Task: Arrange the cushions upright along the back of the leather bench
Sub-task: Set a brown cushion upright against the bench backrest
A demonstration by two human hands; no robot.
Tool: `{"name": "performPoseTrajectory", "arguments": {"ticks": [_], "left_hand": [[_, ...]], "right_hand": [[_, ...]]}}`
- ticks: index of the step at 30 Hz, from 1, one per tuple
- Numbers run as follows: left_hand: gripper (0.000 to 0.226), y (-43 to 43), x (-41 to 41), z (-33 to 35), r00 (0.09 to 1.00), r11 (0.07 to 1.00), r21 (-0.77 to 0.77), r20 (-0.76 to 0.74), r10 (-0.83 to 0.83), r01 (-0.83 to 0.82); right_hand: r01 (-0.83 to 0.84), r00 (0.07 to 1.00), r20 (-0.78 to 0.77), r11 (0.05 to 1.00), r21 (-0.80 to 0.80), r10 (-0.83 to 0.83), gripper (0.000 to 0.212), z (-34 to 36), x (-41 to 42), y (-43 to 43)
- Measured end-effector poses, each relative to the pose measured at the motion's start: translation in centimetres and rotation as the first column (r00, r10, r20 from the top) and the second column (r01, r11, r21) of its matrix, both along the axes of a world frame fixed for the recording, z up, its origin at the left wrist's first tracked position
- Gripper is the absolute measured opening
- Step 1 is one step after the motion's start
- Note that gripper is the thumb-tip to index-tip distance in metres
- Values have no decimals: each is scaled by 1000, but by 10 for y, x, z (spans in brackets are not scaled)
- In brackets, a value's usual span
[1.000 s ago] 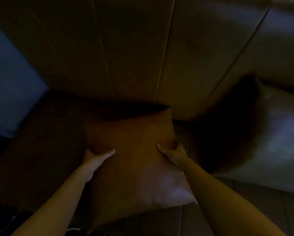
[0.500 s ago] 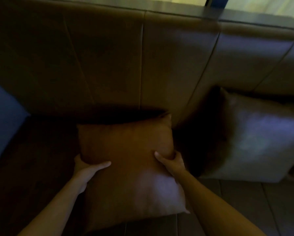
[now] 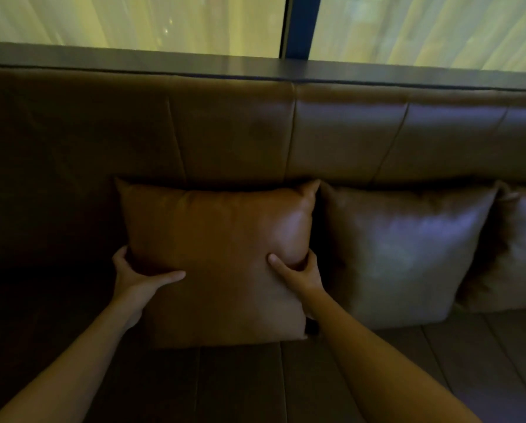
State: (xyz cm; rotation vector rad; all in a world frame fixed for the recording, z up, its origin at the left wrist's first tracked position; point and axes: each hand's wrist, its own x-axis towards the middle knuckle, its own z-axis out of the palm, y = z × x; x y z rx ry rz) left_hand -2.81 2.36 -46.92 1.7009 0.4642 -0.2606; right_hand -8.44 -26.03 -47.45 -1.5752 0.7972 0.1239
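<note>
A brown leather cushion (image 3: 216, 239) stands upright on the bench seat (image 3: 240, 386), leaning against the padded leather backrest (image 3: 231, 129). My left hand (image 3: 136, 279) grips its left edge, thumb across the front. My right hand (image 3: 298, 273) pinches its right edge, thumb pressed into the front face. To its right a second cushion (image 3: 402, 254) stands upright against the backrest, almost touching the first. A third cushion (image 3: 518, 248) stands beyond that at the frame's right edge, partly cut off.
A dark ledge (image 3: 255, 67) runs along the top of the backrest, with a window and pale curtains (image 3: 133, 19) behind it and a dark window post (image 3: 298, 22). The bench stretch left of the held cushion is dark and bare.
The cushion has gone from tilted back on the seat to upright against the backrest. My view has lifted, so the ledge, the window and a third cushion now show.
</note>
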Motion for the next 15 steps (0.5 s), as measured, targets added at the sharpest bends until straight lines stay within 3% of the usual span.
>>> {"name": "performPoseTrajectory", "arguments": {"ticks": [5,12,15], "left_hand": [[133,-6,5,-21,999,1000,20,-30,17,-17],[137,-7,9,-23,999,999,46,-46,-24,26],[128,-9,8,-23,997,999,40,-79,-24,28]], "right_hand": [[-14,1000,-23,999,43,15,111,-15,4,-10],[15,1000,-15,1000,-4,-15,103,-20,7,-10],[64,998,-8,997,-41,-64,98,-21,6,-9]]}}
